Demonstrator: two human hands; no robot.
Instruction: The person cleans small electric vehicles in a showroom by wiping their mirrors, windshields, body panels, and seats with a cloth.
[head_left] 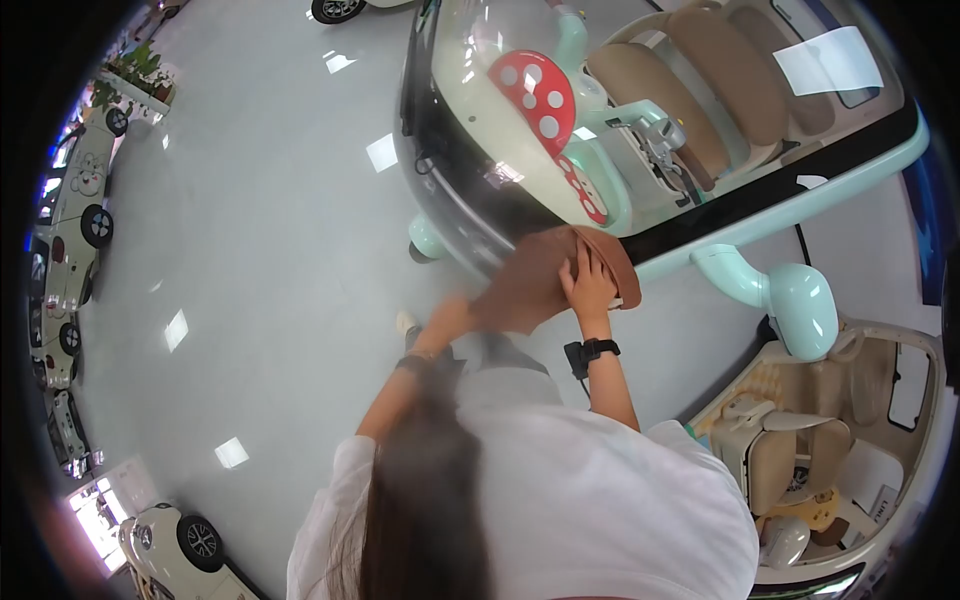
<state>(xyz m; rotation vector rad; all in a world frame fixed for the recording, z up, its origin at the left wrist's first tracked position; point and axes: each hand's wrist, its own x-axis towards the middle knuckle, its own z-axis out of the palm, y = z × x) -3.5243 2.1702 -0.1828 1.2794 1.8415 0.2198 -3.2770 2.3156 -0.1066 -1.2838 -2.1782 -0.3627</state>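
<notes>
A brown cloth [540, 278] is spread between my hands at the lower edge of the mint-green vehicle's windshield [480, 160]. My right hand [590, 280] lies on the cloth's right part, near its folded rim, with the fingers stretched out. On the cloth's left end is my left hand [450, 318], smeared by motion, so its fingers cannot be made out. A black band with a small device [590, 350] is on my right wrist. Behind the glass sits a red piece with white dots [535, 100].
The mint-green mirror [803, 305] sticks out to the right of my hands. An open beige vehicle [860, 380] with seats stands at the lower right. More small vehicles [75, 240] line the left side. Grey floor [270, 250] lies between.
</notes>
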